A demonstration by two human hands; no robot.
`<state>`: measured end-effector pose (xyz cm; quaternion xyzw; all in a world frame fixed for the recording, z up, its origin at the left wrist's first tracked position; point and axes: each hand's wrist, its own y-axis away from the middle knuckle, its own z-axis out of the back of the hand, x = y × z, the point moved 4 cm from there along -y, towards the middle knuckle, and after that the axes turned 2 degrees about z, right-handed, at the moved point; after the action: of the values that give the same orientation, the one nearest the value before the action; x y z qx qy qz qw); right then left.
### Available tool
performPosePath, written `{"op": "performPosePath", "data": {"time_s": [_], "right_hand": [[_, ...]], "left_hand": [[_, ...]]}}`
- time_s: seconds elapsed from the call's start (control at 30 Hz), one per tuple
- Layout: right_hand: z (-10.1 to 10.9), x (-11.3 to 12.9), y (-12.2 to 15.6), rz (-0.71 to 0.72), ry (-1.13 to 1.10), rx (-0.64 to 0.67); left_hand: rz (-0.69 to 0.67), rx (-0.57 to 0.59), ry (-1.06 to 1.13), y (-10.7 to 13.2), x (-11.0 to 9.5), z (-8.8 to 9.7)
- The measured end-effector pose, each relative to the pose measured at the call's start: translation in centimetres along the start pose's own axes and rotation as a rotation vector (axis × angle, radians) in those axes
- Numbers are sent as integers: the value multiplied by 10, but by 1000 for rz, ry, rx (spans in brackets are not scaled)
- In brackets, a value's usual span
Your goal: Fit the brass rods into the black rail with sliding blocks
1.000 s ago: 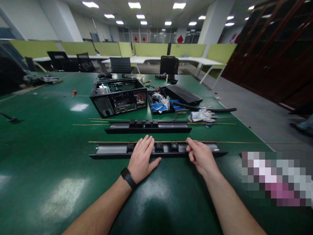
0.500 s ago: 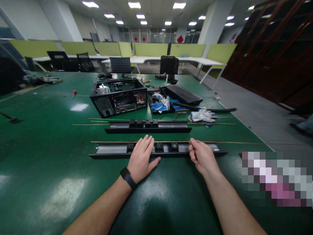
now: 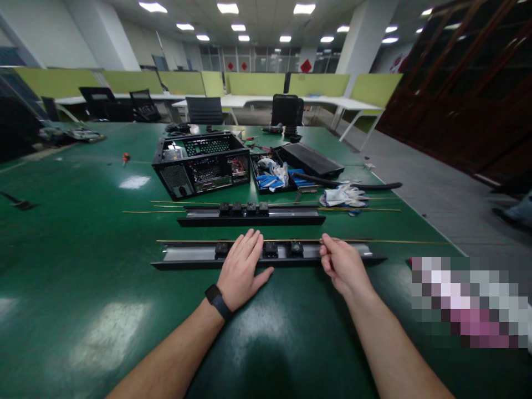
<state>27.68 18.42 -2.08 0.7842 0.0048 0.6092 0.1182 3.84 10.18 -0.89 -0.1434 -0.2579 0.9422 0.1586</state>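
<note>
A long black power strip housing [image 3: 187,255] lies across the green table [image 3: 83,266] in front of me, with black socket modules [image 3: 271,249] set in its channel. My left hand [image 3: 241,271] rests flat on the housing with fingers stretched out, covering one module. My right hand [image 3: 343,266] is closed in a pinch on a thin brass rod [image 3: 199,241] that runs along the housing's far edge. A second black housing [image 3: 291,218] with several modules [image 3: 244,208] lies farther back, with more brass rods [image 3: 153,211] beside it.
An open black computer case [image 3: 199,163] stands behind the strips. A black tray of parts [image 3: 272,174], a black panel [image 3: 311,159], a black hose [image 3: 353,185] and white gloves [image 3: 343,195] lie at the back right. The table edge runs along the right.
The brass rod has slid a little to the right, pulled by my right hand. My left hand has stayed flat on the housing.
</note>
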Motion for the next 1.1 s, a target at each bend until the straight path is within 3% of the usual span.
{"op": "performPosePath", "data": {"time_s": [0.43,0.83,1.1], "right_hand": [[-3,0,3,47,127,24],[1,1,1,-14,-40,-2],[-2,2,3,45,29,-6]], "left_hand": [[31,-12,-9,1,1,-2],[16,-6,-4,0,2,1],[24,-8,13,1,2,-1]]}}
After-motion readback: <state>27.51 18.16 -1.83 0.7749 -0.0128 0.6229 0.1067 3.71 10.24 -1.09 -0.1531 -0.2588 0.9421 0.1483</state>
